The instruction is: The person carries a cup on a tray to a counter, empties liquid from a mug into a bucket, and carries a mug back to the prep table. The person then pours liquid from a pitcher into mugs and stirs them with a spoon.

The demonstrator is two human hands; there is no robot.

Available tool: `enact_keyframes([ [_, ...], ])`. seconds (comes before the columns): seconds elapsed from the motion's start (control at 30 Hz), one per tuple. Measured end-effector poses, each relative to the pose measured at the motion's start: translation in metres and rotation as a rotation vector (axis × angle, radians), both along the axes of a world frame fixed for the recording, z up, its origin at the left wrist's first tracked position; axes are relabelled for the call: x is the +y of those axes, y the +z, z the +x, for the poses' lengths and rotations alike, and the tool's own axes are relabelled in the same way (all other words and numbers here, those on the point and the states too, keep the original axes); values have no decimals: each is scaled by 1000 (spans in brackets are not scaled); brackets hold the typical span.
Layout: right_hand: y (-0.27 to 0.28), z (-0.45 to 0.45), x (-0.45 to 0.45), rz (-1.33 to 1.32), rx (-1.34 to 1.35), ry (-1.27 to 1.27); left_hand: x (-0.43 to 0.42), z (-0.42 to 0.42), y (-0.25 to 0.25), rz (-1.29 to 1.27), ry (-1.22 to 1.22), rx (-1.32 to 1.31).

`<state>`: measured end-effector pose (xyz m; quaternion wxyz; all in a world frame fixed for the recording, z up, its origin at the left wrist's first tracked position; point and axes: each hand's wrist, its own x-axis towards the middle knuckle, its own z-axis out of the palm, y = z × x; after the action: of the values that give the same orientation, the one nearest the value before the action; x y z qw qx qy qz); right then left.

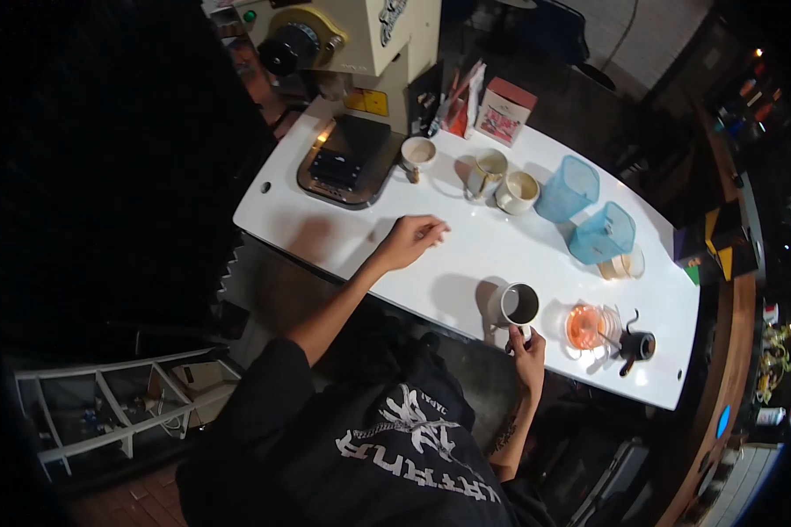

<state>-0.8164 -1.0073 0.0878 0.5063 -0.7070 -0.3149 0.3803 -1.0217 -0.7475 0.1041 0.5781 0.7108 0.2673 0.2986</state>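
My right hand grips a mug by its handle at the near edge of the white table. The mug is upright and dark inside; how much it contains I cannot make out. Over the table to the left, my left hand is loosely bent with the fingers a little apart, and no object shows in it. Right of the mug sits a glass server of orange-red liquid. A small black gooseneck kettle is beside it.
At the back are a cup, two more mugs, two blue translucent containers and a red-and-white box. A black scale lies before the cream grinder at left. A glass stands farther right.
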Motion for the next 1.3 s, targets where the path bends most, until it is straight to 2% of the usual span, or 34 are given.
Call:
enact_keyframes([
  [0.07, -5, -4, 31, 16, -79, 116, -3, -29, -7, -57, 84, 19],
  [0.13, -11, -11, 62, 35, -18, 176, -4, -47, -21, -118, 161, 31],
  [0.2, 9, -26, 92, -82, 47, 219, -1, -66, -36, -134, 230, 37],
  [0.27, -16, -33, 122, 12, 134, 290, 3, -76, -41, -149, 264, -7],
  [0.37, -22, -54, 162, 82, 183, 364, 14, -82, -31, -150, 286, 15],
  [0.53, -24, -85, 209, 115, 256, 367, 42, -86, -29, -194, 280, 42],
  [0.77, -39, -104, 245, 108, 339, 329, 71, -71, -28, -192, 291, -48],
  [0.87, -41, -109, 254, 127, 318, 351, 84, -55, -27, -130, 314, -37],
  [0.93, -44, -110, 260, 107, 336, 352, 85, -38, -14, 49, 403, 76],
  [0.97, -46, -113, 262, 129, 337, 324, 82, -24, -3, 94, 396, -28],
  [1.07, -41, -117, 264, 215, 346, 287, 82, 23, 30, 330, 233, -95],
  [1.13, -40, -119, 260, 268, 356, 281, 78, 54, 62, 355, 24, -118],
  [1.23, -49, -115, 258, 297, 282, 432, 75, 98, 69, 440, -185, -30],
  [1.27, -50, -115, 256, 309, 280, 412, 71, 111, 68, 475, -249, -2],
  [1.3, -46, -116, 254, 365, 135, 323, 66, 122, 59, 506, -283, -4],
])
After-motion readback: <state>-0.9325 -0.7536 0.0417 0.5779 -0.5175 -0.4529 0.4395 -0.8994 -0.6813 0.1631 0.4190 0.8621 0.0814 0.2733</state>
